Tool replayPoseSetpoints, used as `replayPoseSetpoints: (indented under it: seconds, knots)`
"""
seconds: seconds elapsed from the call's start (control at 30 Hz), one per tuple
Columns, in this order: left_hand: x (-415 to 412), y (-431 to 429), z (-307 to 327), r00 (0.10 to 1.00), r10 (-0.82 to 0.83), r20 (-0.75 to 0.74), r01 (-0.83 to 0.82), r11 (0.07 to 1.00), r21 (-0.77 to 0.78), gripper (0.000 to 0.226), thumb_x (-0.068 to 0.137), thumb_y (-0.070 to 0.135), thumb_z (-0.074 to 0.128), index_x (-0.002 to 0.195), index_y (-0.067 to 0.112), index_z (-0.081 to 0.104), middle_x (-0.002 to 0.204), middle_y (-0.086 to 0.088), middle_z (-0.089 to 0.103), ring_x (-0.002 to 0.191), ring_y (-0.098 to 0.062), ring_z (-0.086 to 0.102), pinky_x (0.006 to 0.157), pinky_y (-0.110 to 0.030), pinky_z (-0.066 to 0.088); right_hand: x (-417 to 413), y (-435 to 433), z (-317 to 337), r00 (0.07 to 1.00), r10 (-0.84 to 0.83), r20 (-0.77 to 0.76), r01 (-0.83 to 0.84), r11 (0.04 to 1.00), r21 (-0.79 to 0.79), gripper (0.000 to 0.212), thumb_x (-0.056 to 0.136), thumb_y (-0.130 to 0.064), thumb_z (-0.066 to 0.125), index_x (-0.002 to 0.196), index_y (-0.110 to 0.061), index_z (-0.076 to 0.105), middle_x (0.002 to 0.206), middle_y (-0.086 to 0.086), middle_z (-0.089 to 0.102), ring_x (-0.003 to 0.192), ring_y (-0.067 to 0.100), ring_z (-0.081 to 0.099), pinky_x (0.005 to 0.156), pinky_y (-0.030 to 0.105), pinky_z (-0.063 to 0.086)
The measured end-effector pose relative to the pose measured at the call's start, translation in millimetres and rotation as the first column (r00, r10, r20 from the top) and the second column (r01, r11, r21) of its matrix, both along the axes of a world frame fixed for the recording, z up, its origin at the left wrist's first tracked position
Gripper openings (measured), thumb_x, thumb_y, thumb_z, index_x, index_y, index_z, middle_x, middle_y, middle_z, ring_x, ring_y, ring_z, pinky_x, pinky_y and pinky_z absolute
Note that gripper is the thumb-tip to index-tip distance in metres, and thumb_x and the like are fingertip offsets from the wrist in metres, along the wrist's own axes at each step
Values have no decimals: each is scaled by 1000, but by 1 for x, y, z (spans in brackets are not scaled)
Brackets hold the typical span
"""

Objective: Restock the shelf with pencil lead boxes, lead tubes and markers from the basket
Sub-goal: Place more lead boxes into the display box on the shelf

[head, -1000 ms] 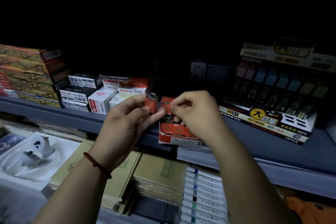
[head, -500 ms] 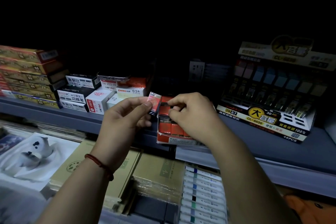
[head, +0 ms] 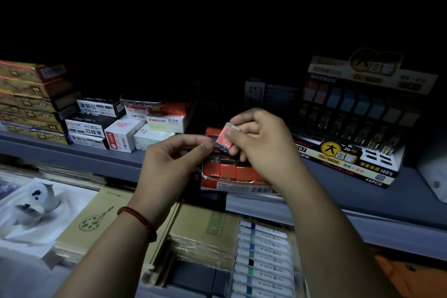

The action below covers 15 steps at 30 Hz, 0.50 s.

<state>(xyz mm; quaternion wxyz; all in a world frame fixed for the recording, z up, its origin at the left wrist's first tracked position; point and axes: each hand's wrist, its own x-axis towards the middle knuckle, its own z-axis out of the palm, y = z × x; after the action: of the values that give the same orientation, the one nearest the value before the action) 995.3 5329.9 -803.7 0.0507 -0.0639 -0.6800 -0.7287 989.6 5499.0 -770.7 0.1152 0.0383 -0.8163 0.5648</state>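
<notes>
I see one small lead box (head: 223, 139) with a pinkish-red face, tilted, pinched in the right hand (head: 261, 145) just above the open red carton (head: 217, 182) at the shelf (head: 96, 159) edge, where more red boxes (head: 228, 169) stand upright in a row.

view: head | faces: forward and down at the shelf (head: 362, 201) | range: near | shared: single view only

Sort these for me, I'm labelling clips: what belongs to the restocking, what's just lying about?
Job: small red cardboard lead box, pinched by right hand; open red display carton on grey shelf.
Lying about: silver phone; white paint tubes; tan sketch pad.
</notes>
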Motion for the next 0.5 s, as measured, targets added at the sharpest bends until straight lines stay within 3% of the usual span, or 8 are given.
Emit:
replayPoseSetpoints:
  seconds: [0.07,0.17,0.23,0.3,0.4,0.5]
  knots:
    - [0,-2,-1,999,-48,4,48,996,-72,29,72,35,78,97,20,76,88,-20,74,78,-27,73,69,-41,62,0,10,0,999,-44,8,43,996,76,6,93,-16,71,95,-19,66,73,3,71,54,3,63,58,27,50]
    - [0,-9,-3,991,-135,15,135,966,-220,44,67,54,85,105,34,72,91,-19,72,88,-32,73,82,-53,60,2,14,-3,999,-45,25,41,989,144,5,90,-16,75,89,-20,71,71,3,70,54,5,64,56,19,51]
    - [0,-14,-4,986,-169,8,163,937,-308,55,62,66,82,110,42,68,98,-15,68,90,-34,71,81,-51,60,-1,10,-9,996,-93,-9,92,974,205,7,88,-18,77,88,-22,71,75,1,69,57,6,66,56,21,53]
    - [2,-18,-5,980,-200,-11,181,906,-382,64,57,72,79,115,48,64,102,-8,65,87,-29,69,77,-40,62,-4,5,-13,991,-123,-44,131,953,275,10,86,-20,78,90,-23,70,79,-1,69,64,9,68,62,26,58]
    - [5,-17,-5,977,-210,-41,167,866,-471,76,50,73,82,118,51,57,106,-1,59,77,-19,67,66,-29,59,-1,7,-9,997,-73,-32,79,967,243,10,88,-14,75,92,-23,70,80,-4,71,69,9,70,67,28,59]
    - [7,-15,-3,976,-211,-63,145,834,-532,82,50,69,85,122,50,52,107,2,59,75,-18,67,66,-27,58,7,29,0,980,-191,-64,201,930,308,17,92,-6,65,93,-22,71,81,-5,69,68,8,68,57,14,52]
